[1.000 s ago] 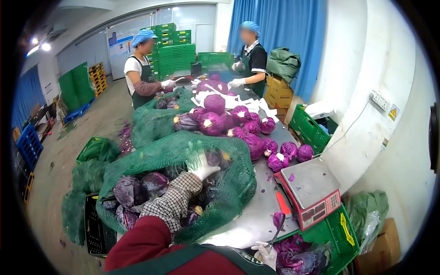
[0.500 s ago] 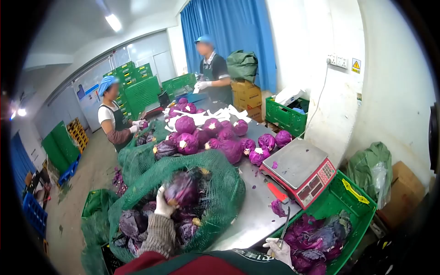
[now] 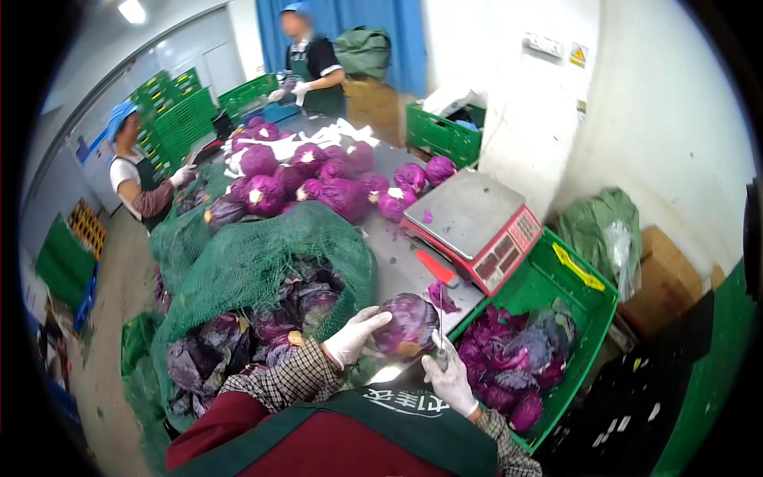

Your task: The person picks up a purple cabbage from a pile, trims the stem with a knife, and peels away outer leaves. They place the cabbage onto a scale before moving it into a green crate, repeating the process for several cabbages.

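Observation:
A red cabbage (image 3: 404,324) with its pale stem end low is in front of my apron. My gloved left hand (image 3: 356,337) grips it from the left side. My gloved right hand (image 3: 450,377) is closed around a knife (image 3: 441,327), whose blade points up along the cabbage's right side. Left of my hands, a green mesh sack (image 3: 262,238) lies open with several untrimmed red cabbages (image 3: 314,306) inside. To the right, a green crate (image 3: 592,314) holds loose purple leaves (image 3: 509,350). A torn leaf (image 3: 441,296) lies on the table near the blade.
Several trimmed cabbages (image 3: 342,199) lie farther back on the metal table (image 3: 389,258). A red-framed scale (image 3: 469,211) stands on the right, with an orange-red tool (image 3: 435,268) beside it. Two co-workers (image 3: 314,67) stand beyond, near stacked green crates (image 3: 184,119).
My left hand has brought the cabbage from the sack rightward to the front of my body. My right hand has raised the knife beside it. The view has shifted right.

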Demonstrator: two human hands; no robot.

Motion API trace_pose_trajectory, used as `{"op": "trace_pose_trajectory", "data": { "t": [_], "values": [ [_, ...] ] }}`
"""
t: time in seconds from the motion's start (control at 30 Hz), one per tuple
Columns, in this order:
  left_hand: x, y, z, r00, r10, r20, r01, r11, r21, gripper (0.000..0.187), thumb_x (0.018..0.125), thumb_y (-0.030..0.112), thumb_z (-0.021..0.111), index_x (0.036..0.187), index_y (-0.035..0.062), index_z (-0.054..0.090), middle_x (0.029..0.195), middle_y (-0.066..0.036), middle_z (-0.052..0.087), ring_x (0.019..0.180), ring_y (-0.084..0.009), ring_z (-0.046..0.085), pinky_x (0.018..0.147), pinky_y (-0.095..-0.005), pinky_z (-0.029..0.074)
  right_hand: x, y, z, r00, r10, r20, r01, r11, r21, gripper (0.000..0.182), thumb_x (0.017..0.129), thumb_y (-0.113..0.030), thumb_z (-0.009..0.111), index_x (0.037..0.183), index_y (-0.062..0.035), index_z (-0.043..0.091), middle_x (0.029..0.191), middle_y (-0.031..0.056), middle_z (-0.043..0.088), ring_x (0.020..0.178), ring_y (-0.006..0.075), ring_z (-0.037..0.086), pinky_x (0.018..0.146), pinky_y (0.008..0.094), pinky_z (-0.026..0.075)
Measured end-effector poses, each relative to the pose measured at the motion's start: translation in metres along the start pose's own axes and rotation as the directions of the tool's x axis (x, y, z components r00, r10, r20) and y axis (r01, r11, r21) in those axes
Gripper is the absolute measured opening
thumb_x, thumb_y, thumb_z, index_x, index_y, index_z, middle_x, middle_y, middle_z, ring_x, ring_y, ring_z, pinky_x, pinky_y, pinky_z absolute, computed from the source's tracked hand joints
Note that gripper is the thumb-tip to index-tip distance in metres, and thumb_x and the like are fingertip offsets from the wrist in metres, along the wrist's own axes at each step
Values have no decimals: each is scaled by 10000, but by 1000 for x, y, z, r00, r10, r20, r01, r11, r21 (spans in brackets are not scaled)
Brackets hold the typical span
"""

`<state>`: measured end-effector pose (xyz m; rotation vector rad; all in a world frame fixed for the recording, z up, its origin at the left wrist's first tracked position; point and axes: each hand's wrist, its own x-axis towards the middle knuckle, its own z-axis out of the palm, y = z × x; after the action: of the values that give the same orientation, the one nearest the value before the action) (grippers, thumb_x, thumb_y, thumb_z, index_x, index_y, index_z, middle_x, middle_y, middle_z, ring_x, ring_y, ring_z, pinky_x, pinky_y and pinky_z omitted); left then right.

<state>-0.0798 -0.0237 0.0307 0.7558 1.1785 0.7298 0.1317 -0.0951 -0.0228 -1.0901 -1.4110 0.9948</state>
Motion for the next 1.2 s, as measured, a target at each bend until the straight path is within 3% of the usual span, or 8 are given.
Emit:
{"op": "trace_pose_trajectory", "data": {
  "t": [0.07,0.13,0.23,0.27,0.33,0.5,0.8,1.2],
  "values": [
    [15,-5,-4,980,185,75,-196,822,535,867,798,430,746,1390,-56,339,1291,-184,518,1095,-300,586,877,-411,540,-3,21,1,959,281,-32,-273,950,149,491,935,-148,570,1384,-13,424,820,69,601,535,83,531,522,232,451],
    [18,-5,-2,879,412,241,-298,79,951,984,709,620,718,1270,-137,435,1058,-285,592,1019,-346,618,773,-391,544,0,36,-2,976,210,-59,-204,974,94,460,937,-148,568,1356,2,453,715,34,559,518,77,511,500,232,419],
    [-11,30,30,938,181,294,-210,-378,902,942,672,639,713,1225,-88,483,939,-214,581,898,-328,638,756,-395,542,10,34,-4,929,358,-95,-323,908,268,415,938,-128,565,1316,25,491,732,22,590,521,73,508,509,230,415],
    [-15,41,38,908,270,321,-246,-278,929,1000,626,617,752,1284,-72,447,1125,-253,554,1042,-363,595,870,-410,507,12,29,-4,910,397,-122,-332,871,362,405,936,-130,569,1301,33,500,816,36,629,520,74,514,518,226,421],
    [6,48,32,591,406,697,-429,-573,698,1072,584,589,787,1344,-62,401,1321,-295,445,1235,-422,456,1040,-454,381,9,38,-9,910,400,-105,-357,887,292,400,935,-148,579,1284,34,508,905,47,648,527,75,520,520,230,431],
    [61,23,33,796,298,527,-517,-119,848,1280,539,631,811,1413,-108,238,1434,-354,286,1355,-473,283,1146,-434,241,3,24,-20,878,450,-163,-420,887,191,465,933,-194,592,1330,-4,442,873,52,616,519,105,525,542,272,456],
    [64,9,65,774,403,488,-437,-217,873,1254,561,622,788,1409,-123,240,1449,-339,267,1339,-478,294,1111,-511,267,-24,23,-30,991,-78,-104,3,811,-585,343,911,-134,546,1203,35,481,939,147,591,669,240,611,709,332,507],
    [71,14,73,822,371,432,-387,-192,902,1215,549,576,790,1381,-140,269,1380,-353,343,1272,-462,376,1088,-462,327,-3,-11,-23,899,423,-117,-422,762,-492,269,914,-279,503,1057,-57,556,869,236,656,814,427,646,736,512,514]
  ]
}}
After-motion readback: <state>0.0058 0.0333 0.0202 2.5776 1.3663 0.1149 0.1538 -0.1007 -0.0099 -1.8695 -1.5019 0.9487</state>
